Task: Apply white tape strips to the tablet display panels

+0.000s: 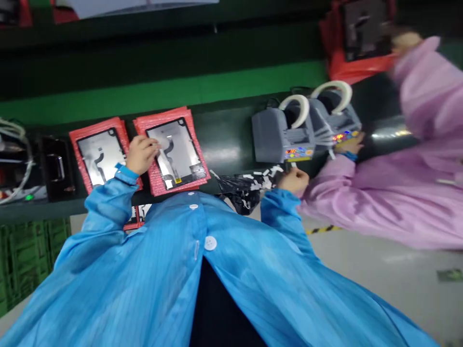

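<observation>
A flat screen panel (177,149) with a silvery face, black edges and a dark flex cable lies on a stack of red bubble-wrap sheets (197,144). My left hand (142,153) is over its left edge, fingers pinched together; what they hold, if anything, is too small to make out. A short piece of white tape (293,165) sticks up from my right hand (293,180), which is closed on it. That hand is just in front of a grey tape dispenser (269,135) carrying a white tape roll (304,112) and a lit red display.
Left of the panel lies a similar screen panel (103,156) on red wrap. Tape scraps cling to a black plastic bag (240,185) at the bench edge. A co-worker's pink sleeve (336,176) reaches to a second dispenser (334,118); their other arm is at the far stack.
</observation>
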`<state>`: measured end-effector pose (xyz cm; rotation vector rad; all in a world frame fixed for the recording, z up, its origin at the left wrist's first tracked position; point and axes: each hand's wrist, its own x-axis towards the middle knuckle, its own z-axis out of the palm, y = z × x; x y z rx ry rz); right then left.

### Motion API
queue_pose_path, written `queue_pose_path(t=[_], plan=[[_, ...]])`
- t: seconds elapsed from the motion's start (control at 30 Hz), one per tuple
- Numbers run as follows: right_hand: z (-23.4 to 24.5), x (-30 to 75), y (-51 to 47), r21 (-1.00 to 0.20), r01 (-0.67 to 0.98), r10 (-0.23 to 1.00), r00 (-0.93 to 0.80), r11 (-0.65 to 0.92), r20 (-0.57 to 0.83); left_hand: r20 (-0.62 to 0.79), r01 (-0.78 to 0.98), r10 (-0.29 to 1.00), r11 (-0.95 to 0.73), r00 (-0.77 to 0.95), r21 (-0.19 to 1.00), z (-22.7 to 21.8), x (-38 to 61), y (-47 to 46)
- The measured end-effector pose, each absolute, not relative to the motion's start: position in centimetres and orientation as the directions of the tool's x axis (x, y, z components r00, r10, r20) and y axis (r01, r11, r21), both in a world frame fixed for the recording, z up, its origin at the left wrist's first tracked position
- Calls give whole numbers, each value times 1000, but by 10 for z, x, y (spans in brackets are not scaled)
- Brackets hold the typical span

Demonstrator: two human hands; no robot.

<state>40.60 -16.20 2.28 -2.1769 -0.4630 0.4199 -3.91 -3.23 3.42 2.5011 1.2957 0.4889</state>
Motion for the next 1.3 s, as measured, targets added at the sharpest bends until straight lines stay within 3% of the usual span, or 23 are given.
queue_pose_path(t=[0.07, 0.1, 0.23, 0.33, 0.43, 0.6, 0.77, 0.97, 1.17, 1.3], plan=[[29, 385, -160, -810, 179, 472, 872, -559, -133, 81, 707, 785, -593, 615, 386, 25, -35, -29], [31, 371, -155, -824, 186, 534, 830, -535, -159, 39, 695, 763, -608, 646, 382, 21, -34, -28], [36, 294, -107, -886, 294, 901, 356, -359, -247, -56, 665, 700, -647, 712, 372, 8, -29, -25], [37, 236, -56, -857, 437, 961, 76, -272, -266, -68, 663, 692, -652, 718, 368, 4, -28, -23], [39, 194, -22, -743, 641, 937, -102, -194, -333, -51, 651, 689, -655, 723, 383, 1, -29, -22], [48, 167, -11, -472, 876, 892, -130, -102, -434, -20, 637, 698, -642, 716, 427, -2, -28, -24], [58, 161, -12, -356, 931, 859, -123, -73, -497, -29, 639, 702, -630, 712, 441, -2, -26, -26], [60, 155, -13, -284, 959, 862, -133, -13, -488, -50, 657, 718, -605, 695, 450, -1, -26, -25], [58, 154, -15, -284, 958, 881, -169, 42, -442, -66, 654, 699, -627, 712, 422, 3, -25, -24], [53, 162, -17, -269, 960, 925, -33, -76, -380, -59, 650, 692, -641, 720, 407, 6, -25, -24]])
